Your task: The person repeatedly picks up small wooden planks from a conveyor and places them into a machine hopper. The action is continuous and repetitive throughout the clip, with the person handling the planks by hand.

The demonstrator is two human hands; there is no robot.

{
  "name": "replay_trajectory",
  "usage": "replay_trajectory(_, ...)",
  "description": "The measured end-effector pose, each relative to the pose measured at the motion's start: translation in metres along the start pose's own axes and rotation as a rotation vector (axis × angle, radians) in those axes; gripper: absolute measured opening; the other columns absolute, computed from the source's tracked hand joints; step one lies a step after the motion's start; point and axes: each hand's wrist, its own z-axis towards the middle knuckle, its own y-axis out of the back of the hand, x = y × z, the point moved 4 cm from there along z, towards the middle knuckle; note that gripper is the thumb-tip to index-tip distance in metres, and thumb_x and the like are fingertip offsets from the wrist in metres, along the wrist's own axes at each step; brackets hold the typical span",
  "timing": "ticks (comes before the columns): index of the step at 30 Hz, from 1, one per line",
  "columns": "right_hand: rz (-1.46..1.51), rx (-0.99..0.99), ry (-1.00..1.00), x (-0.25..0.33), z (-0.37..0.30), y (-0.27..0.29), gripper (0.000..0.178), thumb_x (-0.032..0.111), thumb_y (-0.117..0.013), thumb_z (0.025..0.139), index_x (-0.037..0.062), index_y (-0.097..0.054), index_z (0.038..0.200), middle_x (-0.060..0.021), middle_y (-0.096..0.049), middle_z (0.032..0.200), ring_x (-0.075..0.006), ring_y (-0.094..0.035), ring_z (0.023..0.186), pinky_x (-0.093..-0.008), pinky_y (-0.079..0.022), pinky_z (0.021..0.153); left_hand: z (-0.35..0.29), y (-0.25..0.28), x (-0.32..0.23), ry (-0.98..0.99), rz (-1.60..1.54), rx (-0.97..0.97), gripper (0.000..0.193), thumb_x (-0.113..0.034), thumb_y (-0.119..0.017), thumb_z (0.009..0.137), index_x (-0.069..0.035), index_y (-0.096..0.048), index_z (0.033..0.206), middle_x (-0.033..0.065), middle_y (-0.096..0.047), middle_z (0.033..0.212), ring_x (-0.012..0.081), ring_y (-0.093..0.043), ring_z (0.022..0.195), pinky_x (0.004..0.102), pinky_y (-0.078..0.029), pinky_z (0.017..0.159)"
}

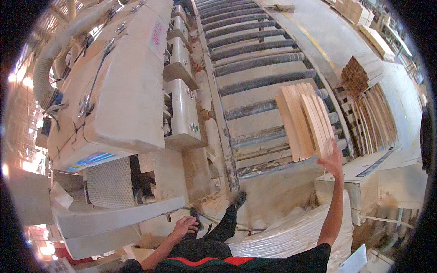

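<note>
Several pale wooden strips (306, 123) lie side by side, lengthwise, on the roller conveyor (261, 82), toward its near right side. The right-hand strips are set slightly apart from the left ones. My right hand (332, 160) reaches out to the near right end of the strips and touches it, fingers spread, thumb apart. No grip around the wood shows. Low in front of my body, close to my dark trousers, is my left hand (184, 226). Its fingers are loosely bent and apart, and I see nothing in them.
A large pale machine (114, 100) with control boxes (184, 113) runs along the left. Right of the conveyor stand a stack of wooden strips (375, 118), a bundle of strips (357, 75) and a pale cabinet (359, 175). White plastic sheeting (291, 234) lies near my legs.
</note>
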Motion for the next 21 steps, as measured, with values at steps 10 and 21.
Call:
replay_trajectory(10, 0.701, 0.059, 0.083, 0.022, -0.247, -0.027, 0.109, 0.074, -0.056, 0.068, 0.0037, -0.02, 0.143, -0.0141, -0.034, 0.138, -0.0266, -0.044, 0.119, -0.0421, -0.038, 0.097, -0.003, -0.004, -0.015, -0.197, 0.192, 0.337, 0.043, -0.028, -0.057, 0.09, -0.006, -0.044, 0.125, 0.0084, -0.063, 0.102, 0.0158, -0.061, 0.086, 0.0289, -0.052, 0.072)
replay_trajectory(21, 0.795, 0.919, 0.32, 0.289, -0.56, -0.176, 0.115, 0.031, -0.088, 0.045, 0.0056, -0.028, 0.14, -0.0119, -0.035, 0.137, -0.0245, -0.031, 0.128, -0.0365, -0.022, 0.107, -0.164, 0.1, 0.094, -0.734, -0.485, 0.736, 0.109, -0.054, -0.07, 0.072, -0.015, 0.002, 0.145, 0.0123, -0.016, 0.149, 0.0273, -0.02, 0.136, 0.045, -0.024, 0.106)
